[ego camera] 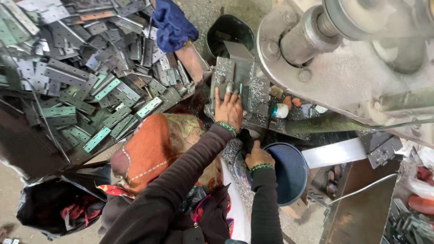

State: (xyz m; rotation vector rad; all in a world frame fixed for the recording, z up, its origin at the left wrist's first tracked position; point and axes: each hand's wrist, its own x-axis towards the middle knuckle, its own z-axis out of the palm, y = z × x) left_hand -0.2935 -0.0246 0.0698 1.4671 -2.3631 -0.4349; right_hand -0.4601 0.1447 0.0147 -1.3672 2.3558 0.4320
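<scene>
My left hand, with a green bangle at the wrist, reaches onto the grey die block of a press machine. Its fingertips hold a small metal plate down there. My right hand, also wearing a green bangle, is closed around a dark handle just left of a blue bucket. Both arms are in dark brown sleeves. Metal shavings cover the block around my left hand.
A big heap of grey and green metal hinge plates fills a tray at the left, with a blue cloth at its edge. The machine's heavy shaft and frame loom at the upper right. A dark bin stands behind the block, and an orange cloth covers my lap.
</scene>
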